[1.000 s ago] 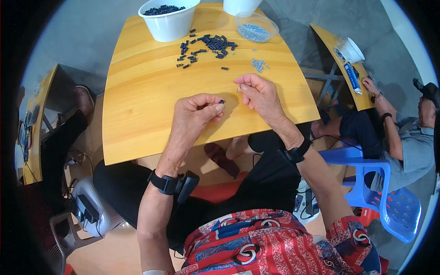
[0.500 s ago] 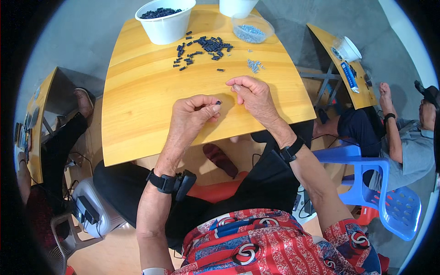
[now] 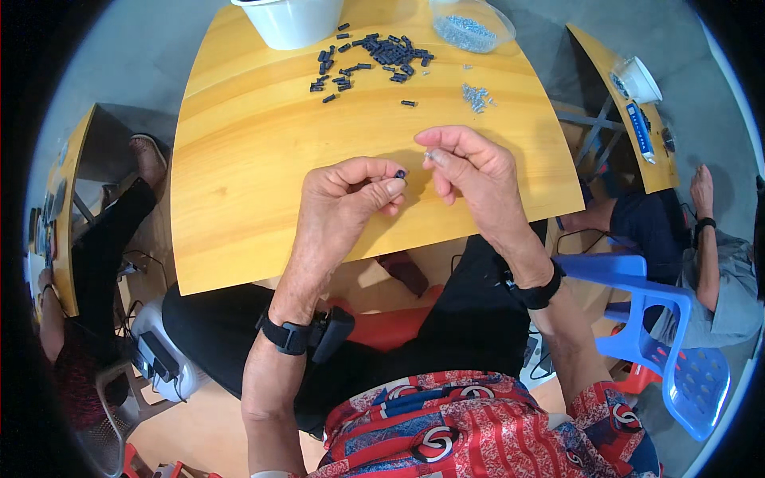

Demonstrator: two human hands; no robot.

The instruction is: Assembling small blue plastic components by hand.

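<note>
My left hand [image 3: 347,203] is closed over the near part of the table, pinching a small black plastic sleeve [image 3: 400,174] between thumb and index finger, one end showing. Just to its right, my right hand [image 3: 482,179] pinches a tiny silver screw [image 3: 429,154] with its thumb and fingers. The two hands are close but apart. Beyond them lies a loose pile of black plastic sleeves [image 3: 390,52], with a single sleeve [image 3: 409,103] nearer to me. A small heap of silver screws [image 3: 476,98] lies to the right of the pile.
A white tub [image 3: 296,24] stands at the far left of the wooden table [image 3: 247,159], and a clear bowl of screws [image 3: 464,33] at the far right. To my right are a blue plastic chair [image 3: 669,319] and a seated person [image 3: 717,271] at another table. Another person sits at the left.
The view has shifted, so the table things sit higher and further right in it. My right hand has turned slightly, and the screw now shows at its fingertips. Both hands keep their pinch.
</note>
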